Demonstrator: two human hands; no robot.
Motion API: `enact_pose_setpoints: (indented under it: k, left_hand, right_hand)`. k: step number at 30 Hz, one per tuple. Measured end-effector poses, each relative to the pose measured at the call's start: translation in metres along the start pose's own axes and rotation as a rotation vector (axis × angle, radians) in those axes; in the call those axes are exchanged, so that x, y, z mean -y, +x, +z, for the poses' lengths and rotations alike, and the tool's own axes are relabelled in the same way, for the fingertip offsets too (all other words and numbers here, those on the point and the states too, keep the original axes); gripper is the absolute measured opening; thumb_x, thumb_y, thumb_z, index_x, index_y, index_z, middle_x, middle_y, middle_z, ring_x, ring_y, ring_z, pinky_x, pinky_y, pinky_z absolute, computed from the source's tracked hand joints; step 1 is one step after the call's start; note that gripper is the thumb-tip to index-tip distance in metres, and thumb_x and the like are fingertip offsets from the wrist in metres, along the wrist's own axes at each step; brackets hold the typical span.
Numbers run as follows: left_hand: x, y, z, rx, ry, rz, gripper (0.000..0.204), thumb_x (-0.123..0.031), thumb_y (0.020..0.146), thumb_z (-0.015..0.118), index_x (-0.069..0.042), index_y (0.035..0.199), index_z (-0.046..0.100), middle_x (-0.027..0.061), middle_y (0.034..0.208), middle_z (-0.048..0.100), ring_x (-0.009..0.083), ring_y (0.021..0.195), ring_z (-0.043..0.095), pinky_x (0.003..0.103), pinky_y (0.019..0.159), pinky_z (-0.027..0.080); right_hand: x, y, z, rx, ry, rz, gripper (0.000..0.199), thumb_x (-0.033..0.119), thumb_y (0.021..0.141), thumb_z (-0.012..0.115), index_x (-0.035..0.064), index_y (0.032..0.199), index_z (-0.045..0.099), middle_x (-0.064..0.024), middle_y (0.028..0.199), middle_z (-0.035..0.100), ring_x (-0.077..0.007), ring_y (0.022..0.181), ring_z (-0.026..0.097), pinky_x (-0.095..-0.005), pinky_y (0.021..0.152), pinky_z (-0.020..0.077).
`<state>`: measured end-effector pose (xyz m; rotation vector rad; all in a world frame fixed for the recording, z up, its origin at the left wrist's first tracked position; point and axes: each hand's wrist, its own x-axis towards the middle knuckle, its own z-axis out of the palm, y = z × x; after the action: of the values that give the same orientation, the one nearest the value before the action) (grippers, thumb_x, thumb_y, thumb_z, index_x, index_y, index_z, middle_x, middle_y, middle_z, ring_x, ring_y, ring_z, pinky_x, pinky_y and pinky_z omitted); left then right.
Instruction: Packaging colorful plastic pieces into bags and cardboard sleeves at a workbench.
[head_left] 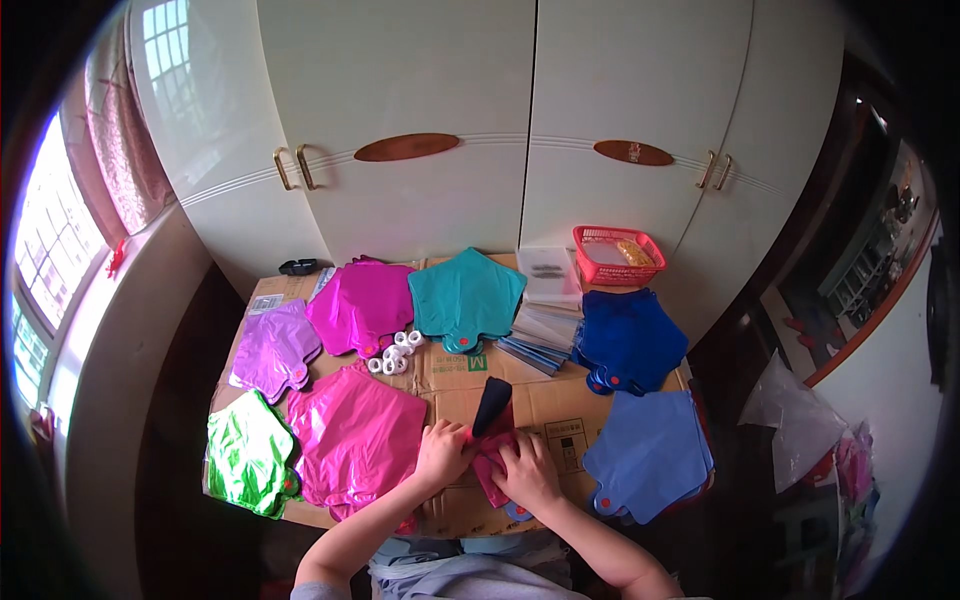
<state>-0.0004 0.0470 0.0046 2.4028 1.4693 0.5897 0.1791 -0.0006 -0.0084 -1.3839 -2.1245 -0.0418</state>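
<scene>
Both hands are at the front middle of a cardboard-covered table, on a folded pink foil balloon [490, 478] with a dark navy part [491, 408] sticking up from it. My left hand [446, 452] is closed on its left side, fingers curled at the base of the dark part. My right hand [527, 472] presses and grips its right side, fingers bent over the pink foil. Left of my hands lies a large stack of flat hot-pink foil balloons [355, 440]. To the right is a light-blue stack [650, 450]. The fingertips are partly hidden by the foil.
Further flat foil stacks are green [250, 450], lilac [275, 345], magenta [362, 305], teal [467, 295] and dark blue [632, 340]. White ribbon rolls [397, 353], fanned clear-and-blue packets [545, 335] and a red basket [618, 268] stand behind. Cabinet doors [400, 80] close off the back.
</scene>
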Motion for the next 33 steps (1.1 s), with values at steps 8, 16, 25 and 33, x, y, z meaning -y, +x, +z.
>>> enact_pose_setpoints:
  k: [8, 16, 25, 33]
  left_hand:
    - [-0.001, -0.009, 0.002, -0.067, -0.007, 0.234, 0.027, -0.012, 0.071, 0.065, -0.011, 0.098, 0.064, 0.0044, 0.088, 0.068, 0.0229, 0.091, 0.062, 0.036, 0.077, 0.044]
    - [0.002, -0.015, 0.001, -0.081, 0.156, 0.494, 0.043, -0.014, 0.08, 0.054, -0.01, 0.122, 0.061, 0.0096, 0.109, 0.068, 0.0197, 0.109, 0.062, 0.033, 0.089, 0.046]
    - [-0.013, -0.029, -0.001, 0.03, 0.51, 0.582, 0.048, -0.015, 0.084, 0.048, 0.006, 0.127, 0.051, 0.0193, 0.123, 0.059, 0.0265, 0.12, 0.055, 0.037, 0.104, 0.038]
    - [-0.017, -0.033, 0.001, 0.018, 0.539, 0.552, 0.047, -0.016, 0.084, 0.048, 0.006, 0.126, 0.05, 0.0188, 0.122, 0.06, 0.0274, 0.12, 0.054, 0.039, 0.106, 0.037]
  right_hand:
    - [-0.009, -0.004, 0.008, 0.018, 0.106, -0.034, 0.033, 0.022, 0.073, 0.069, 0.0053, 0.099, 0.058, -0.0177, 0.093, 0.057, -0.035, 0.089, 0.056, -0.0446, 0.08, 0.0474]
    - [0.001, 0.0, -0.01, 0.009, 0.585, 0.167, 0.032, 0.018, 0.073, 0.071, 0.0035, 0.099, 0.06, -0.0151, 0.093, 0.064, -0.0348, 0.088, 0.062, -0.0377, 0.076, 0.0505]
    - [-0.022, -0.02, -0.022, 0.171, 0.673, 0.147, 0.056, 0.016, 0.076, 0.069, 0.0041, 0.127, 0.051, -0.0196, 0.128, 0.052, -0.0351, 0.121, 0.048, -0.0384, 0.102, 0.039]
    - [-0.079, 0.014, -0.042, 0.427, 0.361, -0.103, 0.039, 0.003, 0.084, 0.054, 0.0074, 0.122, 0.06, -0.0113, 0.129, 0.057, -0.0251, 0.121, 0.053, -0.0365, 0.103, 0.0432]
